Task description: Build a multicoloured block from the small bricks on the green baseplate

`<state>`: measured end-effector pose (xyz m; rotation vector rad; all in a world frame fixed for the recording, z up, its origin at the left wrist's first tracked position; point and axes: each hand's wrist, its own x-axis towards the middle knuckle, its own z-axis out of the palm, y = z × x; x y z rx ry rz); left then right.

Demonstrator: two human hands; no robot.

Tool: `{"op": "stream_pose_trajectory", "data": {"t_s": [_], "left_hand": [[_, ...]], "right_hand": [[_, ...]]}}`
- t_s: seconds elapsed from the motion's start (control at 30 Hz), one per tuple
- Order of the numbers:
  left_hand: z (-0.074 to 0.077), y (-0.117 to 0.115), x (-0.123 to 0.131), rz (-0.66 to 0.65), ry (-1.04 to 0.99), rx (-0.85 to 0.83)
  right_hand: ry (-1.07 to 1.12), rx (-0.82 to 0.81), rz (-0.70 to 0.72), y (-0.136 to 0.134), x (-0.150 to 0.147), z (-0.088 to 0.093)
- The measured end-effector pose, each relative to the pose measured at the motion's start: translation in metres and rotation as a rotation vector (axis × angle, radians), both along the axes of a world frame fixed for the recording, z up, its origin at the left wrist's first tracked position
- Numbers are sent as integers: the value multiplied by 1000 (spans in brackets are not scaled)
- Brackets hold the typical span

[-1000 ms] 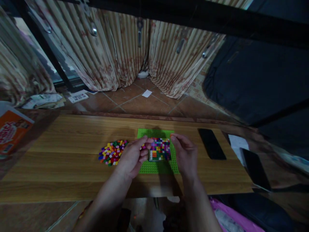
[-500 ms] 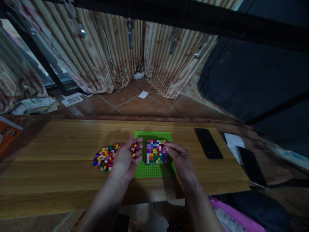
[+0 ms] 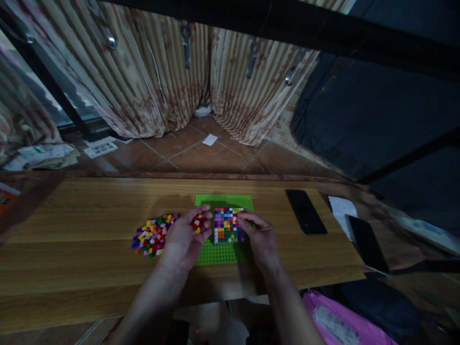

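Observation:
A green studded baseplate (image 3: 223, 254) lies on the wooden table, and a square block of small multicoloured toy bricks (image 3: 225, 227) sits on its middle. Cupped at the block's left side, my left hand (image 3: 185, 237) holds several small loose bricks (image 3: 197, 224), mostly red with some yellow and white. My right hand (image 3: 261, 235) reaches in from the right, thumb and forefinger pinched at the block's upper right part. The tiny brick between those fingertips is mostly hidden. Left of my left hand spreads a pile of loose bricks (image 3: 151, 235) in many colours.
A black phone (image 3: 306, 212) rests on the right part of the wooden table (image 3: 89, 249). Past the table's right end are a white paper (image 3: 342, 211) and another dark flat device (image 3: 366, 242). Striped curtains (image 3: 143, 86) hang beyond the tiled floor. A pink bag (image 3: 330, 316) is at lower right.
My right fingertips have moved a little left and up over the block's upper right part. My left hand stays cupped around its bricks. The whole view has shifted slightly.

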<state>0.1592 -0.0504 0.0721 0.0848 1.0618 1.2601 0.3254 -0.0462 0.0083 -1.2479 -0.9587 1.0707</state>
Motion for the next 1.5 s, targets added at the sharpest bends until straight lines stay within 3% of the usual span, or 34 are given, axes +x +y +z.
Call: {"op": "stream_pose_trajectory", "data": {"t_s": [0.4,1.0,1.17,1.33,1.5], "left_hand": [[0,0,0,-3,16,-5],[-4,0,1,-23,-3,38],[1,1,3,4,-23,8],[6,1,5,-31,-76,38],[5,-1,6,-93,-103,83]], "right_hand": [[257,-82,-63,0,-10,2],[280,-125,-43,5,-13,7],[255,-83,-63,6,-9,7],[77,52,-180,5,-12,8],[-357,343,-82,-5,-23,19]]}}
